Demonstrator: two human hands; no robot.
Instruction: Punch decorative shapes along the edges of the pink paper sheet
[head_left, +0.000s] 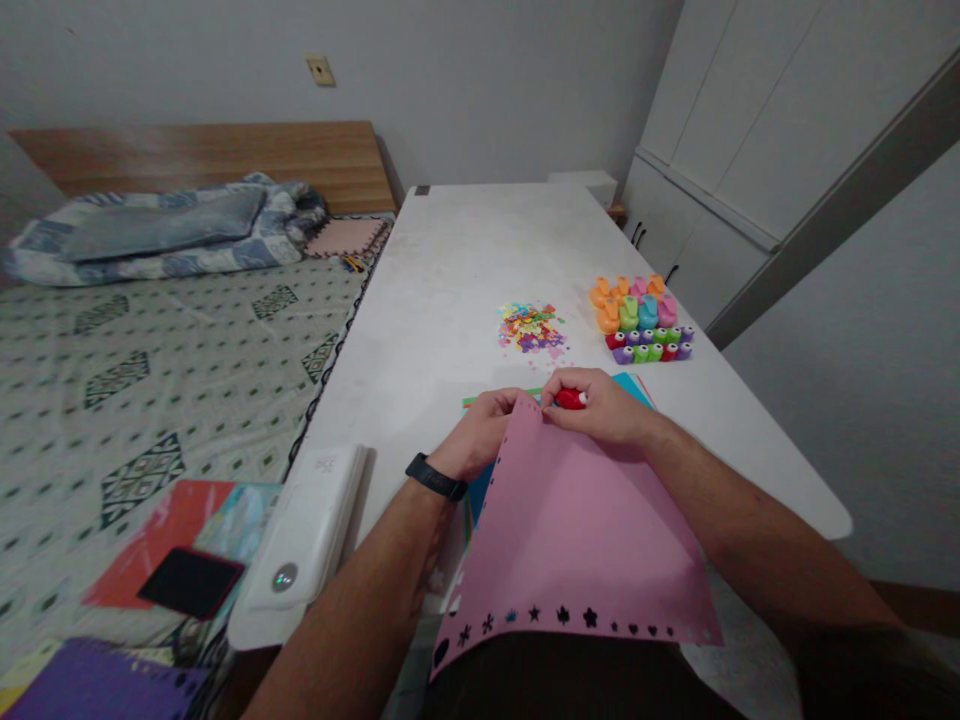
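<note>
A pink sheet of paper slopes from the table toward my lap, with shaped holes such as stars, hearts and flowers punched along its near and left edges. My left hand, below a black wristband, pinches the sheet's far left corner. In my right hand is a small red craft punch, held at the paper's far edge; the fingers partly cover it. Blue paper and other coloured sheets lie underneath. Beyond my hands is a pile of colourful paper cutouts.
Rows of coloured craft punches stand on the white table at the right. A white device with a small display lies at the left edge. On the bed are a phone and a punched purple sheet.
</note>
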